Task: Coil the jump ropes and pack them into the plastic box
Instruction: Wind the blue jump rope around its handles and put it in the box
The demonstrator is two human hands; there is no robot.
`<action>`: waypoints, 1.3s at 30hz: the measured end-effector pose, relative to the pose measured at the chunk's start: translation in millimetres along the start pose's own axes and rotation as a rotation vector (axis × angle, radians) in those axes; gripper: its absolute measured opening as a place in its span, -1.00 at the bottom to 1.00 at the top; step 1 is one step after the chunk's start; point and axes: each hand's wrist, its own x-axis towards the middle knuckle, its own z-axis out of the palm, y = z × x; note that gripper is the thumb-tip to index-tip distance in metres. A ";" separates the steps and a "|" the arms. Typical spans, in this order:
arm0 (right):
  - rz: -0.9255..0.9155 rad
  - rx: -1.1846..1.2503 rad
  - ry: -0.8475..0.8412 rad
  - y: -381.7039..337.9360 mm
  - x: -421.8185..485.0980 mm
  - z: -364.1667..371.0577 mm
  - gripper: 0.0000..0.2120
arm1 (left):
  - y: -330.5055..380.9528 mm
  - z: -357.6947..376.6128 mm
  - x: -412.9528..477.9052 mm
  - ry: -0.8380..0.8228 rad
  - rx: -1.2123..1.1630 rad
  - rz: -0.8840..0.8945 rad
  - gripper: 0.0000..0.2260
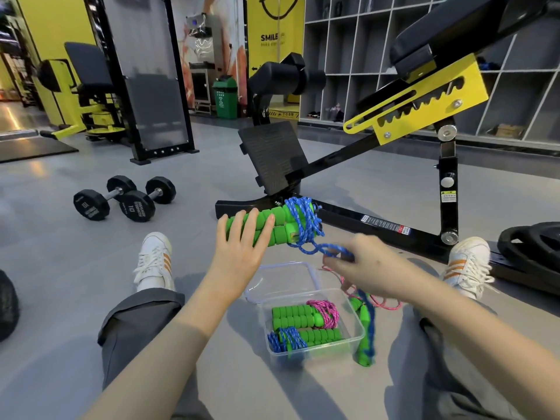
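My left hand (pixel 242 237) grips the two green foam handles (pixel 281 221) of a jump rope, held side by side above the floor. Its blue cord (pixel 303 219) is wound round the handles' right end. A loop of that cord runs down to my right hand (pixel 360 262), which pinches it. Below stands the clear plastic box (pixel 357 334), holding two coiled ropes with green handles, one with pink cord (pixel 325 310) and one with blue cord (pixel 288 338). Right of the box lie loose ropes on the floor: green handles (pixel 362 328) with blue and pink cord (pixel 385 304).
The box's clear lid (pixel 285 277) lies just behind it. My legs and white shoes flank the box. A black and yellow gym bench (pixel 394 165) stands close ahead, weight plates (pixel 533 247) at right, two dumbbells (pixel 124 198) at left.
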 end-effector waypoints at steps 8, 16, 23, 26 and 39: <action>-0.196 -0.024 -0.086 -11.7 25.5 -67.9 -0.90 | 0.1 -9.1 2.8 0.111 -0.026 0.151 -0.59; -0.297 0.127 -0.177 -8.7 48.3 -85.1 -0.81 | 7.4 -14.8 7.4 0.230 -0.127 0.245 -0.69; -0.279 0.405 -0.168 10.0 48.0 -76.1 -0.87 | 7.2 -24.3 17.0 0.285 -0.197 0.231 -0.72; -0.215 0.566 -0.113 20.0 50.3 -65.1 -0.86 | 13.8 -29.7 25.2 0.315 -0.246 0.208 -0.72; -0.326 0.996 -0.166 42.4 53.8 -50.3 -0.61 | 27.1 -35.0 30.8 0.326 -0.352 0.107 -0.69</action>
